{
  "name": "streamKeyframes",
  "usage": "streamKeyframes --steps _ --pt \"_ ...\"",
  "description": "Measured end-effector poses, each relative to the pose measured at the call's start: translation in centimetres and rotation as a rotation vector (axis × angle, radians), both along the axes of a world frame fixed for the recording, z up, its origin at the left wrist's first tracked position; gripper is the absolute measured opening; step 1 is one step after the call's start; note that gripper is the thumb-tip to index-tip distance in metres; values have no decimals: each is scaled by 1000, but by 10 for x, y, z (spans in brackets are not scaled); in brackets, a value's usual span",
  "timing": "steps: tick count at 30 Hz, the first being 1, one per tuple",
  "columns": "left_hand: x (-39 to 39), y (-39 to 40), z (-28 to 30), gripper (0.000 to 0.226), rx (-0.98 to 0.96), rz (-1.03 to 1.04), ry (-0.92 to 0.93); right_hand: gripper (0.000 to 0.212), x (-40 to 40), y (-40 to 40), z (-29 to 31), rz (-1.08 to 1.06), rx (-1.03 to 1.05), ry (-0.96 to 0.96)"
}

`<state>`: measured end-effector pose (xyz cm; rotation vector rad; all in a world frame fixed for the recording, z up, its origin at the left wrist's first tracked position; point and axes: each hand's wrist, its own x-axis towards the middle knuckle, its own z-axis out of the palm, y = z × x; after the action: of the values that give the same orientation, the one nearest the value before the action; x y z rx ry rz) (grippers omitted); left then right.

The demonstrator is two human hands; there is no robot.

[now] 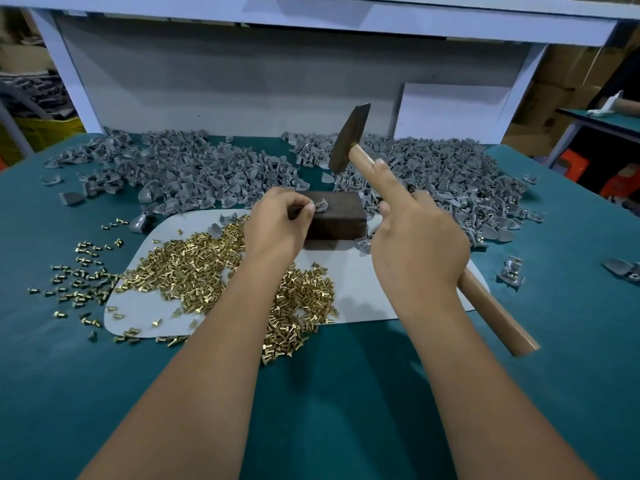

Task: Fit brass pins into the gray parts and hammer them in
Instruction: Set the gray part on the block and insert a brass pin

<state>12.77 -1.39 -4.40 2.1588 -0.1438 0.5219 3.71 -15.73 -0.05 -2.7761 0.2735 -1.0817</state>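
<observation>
My left hand (280,221) pinches a small gray part (321,205) on top of a dark metal block (337,220). My right hand (417,237) grips the wooden handle of a hammer (349,138), index finger stretched along the handle. The hammer head is raised above and behind the block. A heap of brass pins (194,268) lies on a pale mat (360,292) under my left forearm. Large piles of gray parts (194,171) spread behind the block, with another pile of gray parts (460,181) on the right.
The green table top (329,393) stretches toward me. Loose brass pins (79,271) scatter left of the mat. A few stray gray parts (510,273) lie at right. A white panel (450,112) leans on the back wall under a shelf.
</observation>
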Motion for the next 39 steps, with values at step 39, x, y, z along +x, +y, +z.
streamKeyframes --steps 39 --pt "1 10 6 14 -46 -110 64 15 75 15 3 312 119 266"
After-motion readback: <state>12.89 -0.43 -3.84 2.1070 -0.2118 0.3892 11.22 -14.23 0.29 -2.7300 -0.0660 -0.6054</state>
